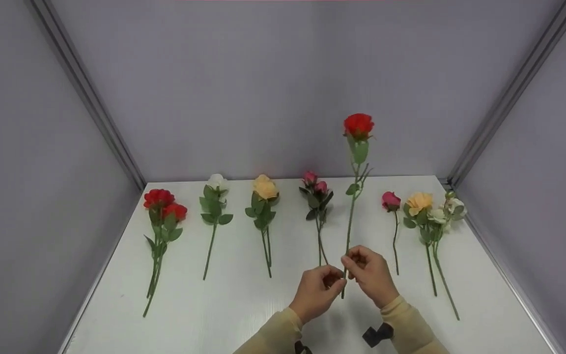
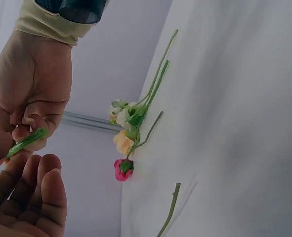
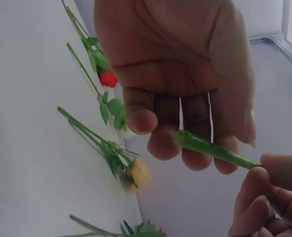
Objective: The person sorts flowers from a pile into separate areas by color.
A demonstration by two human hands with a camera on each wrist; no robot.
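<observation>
An upright long-stemmed red rose (image 1: 359, 126) stands over the table in the middle. My right hand (image 1: 371, 273) pinches its green stem between thumb and fingertips a little above the lower end. Lower down, my left hand (image 1: 315, 292) has its thumb and fingertips right at the stem, fingers loosely bent. In the right wrist view the cut stem end (image 3: 185, 138) crosses in front of the left fingers (image 3: 196, 159), while the right fingertips (image 3: 257, 177) grip it farther along. The left wrist view shows the stem (image 2: 24, 142) between both hands.
Flowers lie along the white table (image 1: 165, 334): red ones (image 1: 159, 197) far left, then a white rose (image 1: 216, 182), yellow (image 1: 265, 187), pink (image 1: 310, 178), a single pink rose (image 1: 391, 201), yellow (image 1: 419, 202) and white (image 1: 438, 215). Grey panels (image 1: 263, 88) enclose the table.
</observation>
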